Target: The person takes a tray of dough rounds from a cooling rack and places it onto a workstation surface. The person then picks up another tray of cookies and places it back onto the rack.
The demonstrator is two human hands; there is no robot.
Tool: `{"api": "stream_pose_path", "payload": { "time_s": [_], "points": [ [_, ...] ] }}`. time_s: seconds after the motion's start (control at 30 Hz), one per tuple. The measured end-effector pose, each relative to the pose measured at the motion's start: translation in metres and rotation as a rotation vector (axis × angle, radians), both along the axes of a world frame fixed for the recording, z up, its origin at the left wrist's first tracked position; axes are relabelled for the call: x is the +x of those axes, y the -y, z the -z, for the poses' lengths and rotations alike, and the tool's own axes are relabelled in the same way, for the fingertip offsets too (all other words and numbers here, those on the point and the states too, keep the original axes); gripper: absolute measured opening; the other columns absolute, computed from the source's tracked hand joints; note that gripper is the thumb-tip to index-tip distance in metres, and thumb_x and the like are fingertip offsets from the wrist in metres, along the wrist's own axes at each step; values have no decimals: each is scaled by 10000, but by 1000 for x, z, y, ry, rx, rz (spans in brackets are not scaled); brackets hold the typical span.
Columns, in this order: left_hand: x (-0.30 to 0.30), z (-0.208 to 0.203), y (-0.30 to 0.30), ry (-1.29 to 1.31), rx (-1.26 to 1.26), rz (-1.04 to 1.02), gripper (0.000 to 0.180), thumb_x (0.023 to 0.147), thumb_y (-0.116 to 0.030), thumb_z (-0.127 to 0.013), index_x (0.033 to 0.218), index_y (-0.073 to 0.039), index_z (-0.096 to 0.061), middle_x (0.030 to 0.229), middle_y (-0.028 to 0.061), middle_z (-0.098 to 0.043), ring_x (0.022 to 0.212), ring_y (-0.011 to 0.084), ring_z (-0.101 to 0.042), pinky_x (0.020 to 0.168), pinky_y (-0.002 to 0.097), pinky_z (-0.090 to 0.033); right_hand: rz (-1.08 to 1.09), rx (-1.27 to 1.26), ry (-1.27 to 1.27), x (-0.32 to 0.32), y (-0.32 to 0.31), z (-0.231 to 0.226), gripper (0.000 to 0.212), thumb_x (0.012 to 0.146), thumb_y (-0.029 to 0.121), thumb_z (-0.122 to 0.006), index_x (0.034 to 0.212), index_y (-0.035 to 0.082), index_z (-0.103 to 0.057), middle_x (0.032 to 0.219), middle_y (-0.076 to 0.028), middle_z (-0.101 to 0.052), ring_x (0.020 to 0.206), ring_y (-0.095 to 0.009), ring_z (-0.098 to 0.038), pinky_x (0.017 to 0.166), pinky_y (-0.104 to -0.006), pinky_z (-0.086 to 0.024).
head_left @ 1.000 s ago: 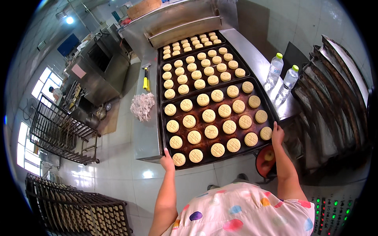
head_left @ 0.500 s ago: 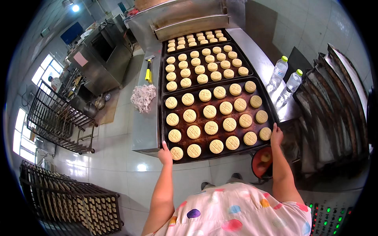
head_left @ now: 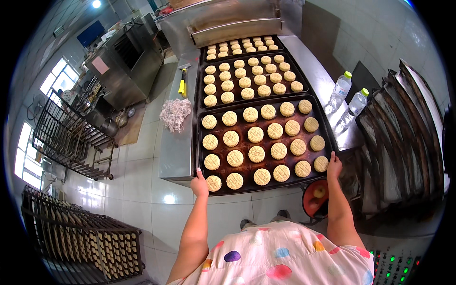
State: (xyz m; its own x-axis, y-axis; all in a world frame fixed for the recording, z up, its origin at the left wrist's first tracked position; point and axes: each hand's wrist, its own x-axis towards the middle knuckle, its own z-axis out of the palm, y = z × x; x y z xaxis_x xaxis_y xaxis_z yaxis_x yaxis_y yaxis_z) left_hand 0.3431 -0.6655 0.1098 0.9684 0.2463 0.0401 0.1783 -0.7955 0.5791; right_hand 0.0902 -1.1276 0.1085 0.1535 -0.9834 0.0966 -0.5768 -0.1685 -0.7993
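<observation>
A dark baking tray (head_left: 242,128) with rows of round, fluted, stamped pastries lies on the metal table in front of me. My left hand (head_left: 200,184) grips its near left corner, with the thumb on the rim. My right hand (head_left: 334,167) holds the near right corner in the same way. The fingers beneath the tray are mostly hidden. Beyond it, end to end, lie a second tray of pastries (head_left: 236,90) and a third tray (head_left: 281,47), close to a metal machine opening (head_left: 237,31).
A crumpled pale cloth (head_left: 175,115) and a yellow-handled scraper (head_left: 182,86) lie left of the trays. Two water bottles (head_left: 340,89) stand on the right, beside a stack of dark trays (head_left: 403,137). Below the table is a red bowl (head_left: 311,204). Racks (head_left: 76,137) stand at left.
The trays seem to have slid very slightly away from me, toward the machine opening. The view has tilted a little. Both hands keep their hold on the near tray.
</observation>
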Motion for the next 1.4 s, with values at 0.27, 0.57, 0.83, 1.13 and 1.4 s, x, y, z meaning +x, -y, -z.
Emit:
{"api": "stream_pose_path", "payload": {
  "time_s": [0.27,0.57,0.83,1.13,1.4],
  "points": [
    [0,10,-3,-12,-17,2,707,870,-541,-324,652,71,-603,658,270,-566,653,446,-537,604,514,-402,13,13,-40,-1,3,6,526,836,501,-472,920,8,-635,826,-213,-617,787,-361,-593,693,-397,-451],
    [-4,-2,-2,3,-4,-13,714,873,-536,-317,646,80,-598,672,271,-570,682,440,-543,647,501,-411,-1,14,2,-1,-1,2,532,840,490,-476,914,-14,-630,830,-224,-613,800,-360,-593,702,-399,-447],
    [-4,-3,4,5,28,-33,709,875,-535,-305,660,69,-605,674,261,-577,677,437,-546,633,502,-414,-9,3,2,-2,-1,0,550,840,500,-462,901,-19,-632,824,-232,-611,789,-372,-589,690,-408,-447],
    [-5,-5,7,-20,41,-37,724,872,-551,-293,655,65,-606,673,259,-578,679,434,-552,617,508,-408,-4,-55,-31,-3,-1,-2,522,851,475,-454,853,-16,-631,772,-243,-595,745,-411,-568,648,-439,-438],
    [-2,7,3,-4,52,-50,726,878,-545,-288,656,68,-607,669,273,-569,675,444,-553,609,511,-411,-36,-104,-50,-2,-2,2,536,869,460,-433,824,-42,-616,750,-278,-574,715,-443,-548,625,-474,-422]
  ]
}}
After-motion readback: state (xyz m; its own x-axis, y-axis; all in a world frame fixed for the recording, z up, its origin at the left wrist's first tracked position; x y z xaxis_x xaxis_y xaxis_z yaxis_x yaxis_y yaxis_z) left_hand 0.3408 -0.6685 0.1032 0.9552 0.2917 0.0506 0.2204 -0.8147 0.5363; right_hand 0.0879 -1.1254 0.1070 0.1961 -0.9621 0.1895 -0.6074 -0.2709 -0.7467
